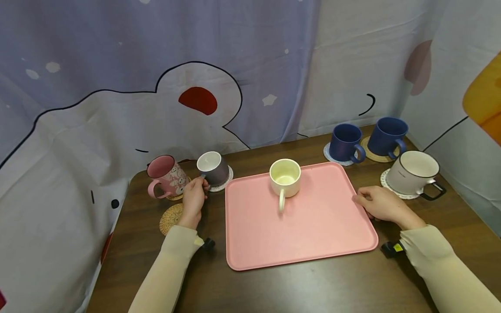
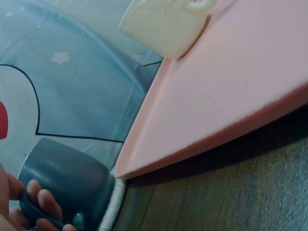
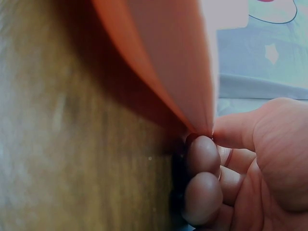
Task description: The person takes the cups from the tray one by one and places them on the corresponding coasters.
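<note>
My left hand (image 1: pixel 193 198) grips the handle of a grey mug (image 1: pixel 218 173), white inside, on a white coaster (image 1: pixel 231 174) at the tray's back left corner. In the left wrist view, several fingertips (image 2: pixel 49 202) curl through the handle of the mug (image 2: pixel 72 175). The right edge of a pink tray (image 1: pixel 274 243) is pinched between thumb and fingers of my right hand (image 1: pixel 379 203). That pinch shows closely in the right wrist view, fingertips (image 3: pixel 202 154) at the tray rim (image 3: pixel 159 86). A cream mug (image 1: pixel 289 190) stands upright near the tray's back edge, handle towards me.
Left of the grey mug are a pink patterned mug (image 1: pixel 172 176) and a bare woven coaster (image 1: pixel 170 218). Two blue mugs (image 1: pixel 342 145) on coasters stand at the back right. Beside my right hand is a white mug (image 1: pixel 411 174) with a black-edged handle. A curtain (image 1: pixel 274 78) hangs behind.
</note>
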Action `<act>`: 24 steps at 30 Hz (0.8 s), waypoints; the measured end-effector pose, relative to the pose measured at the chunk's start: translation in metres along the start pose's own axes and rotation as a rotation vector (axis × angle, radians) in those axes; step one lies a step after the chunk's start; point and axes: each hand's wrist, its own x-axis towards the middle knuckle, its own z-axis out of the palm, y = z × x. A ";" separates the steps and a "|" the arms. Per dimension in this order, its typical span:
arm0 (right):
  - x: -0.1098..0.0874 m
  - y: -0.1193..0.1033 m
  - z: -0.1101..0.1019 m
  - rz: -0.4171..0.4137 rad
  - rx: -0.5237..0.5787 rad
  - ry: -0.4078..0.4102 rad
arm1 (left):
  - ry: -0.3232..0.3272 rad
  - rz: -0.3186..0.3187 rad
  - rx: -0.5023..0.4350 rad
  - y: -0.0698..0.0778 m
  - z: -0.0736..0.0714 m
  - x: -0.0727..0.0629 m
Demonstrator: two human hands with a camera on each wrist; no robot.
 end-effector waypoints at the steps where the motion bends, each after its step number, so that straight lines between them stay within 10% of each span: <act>1: 0.000 0.000 0.000 0.000 -0.001 -0.001 | -0.004 0.007 0.018 0.000 -0.001 0.000; 11: 0.001 0.000 0.000 -0.002 -0.006 0.003 | 0.003 0.093 0.104 0.001 -0.005 -0.006; 24: 0.000 0.000 0.000 -0.006 -0.015 0.014 | 0.221 0.354 0.233 0.014 0.001 -0.031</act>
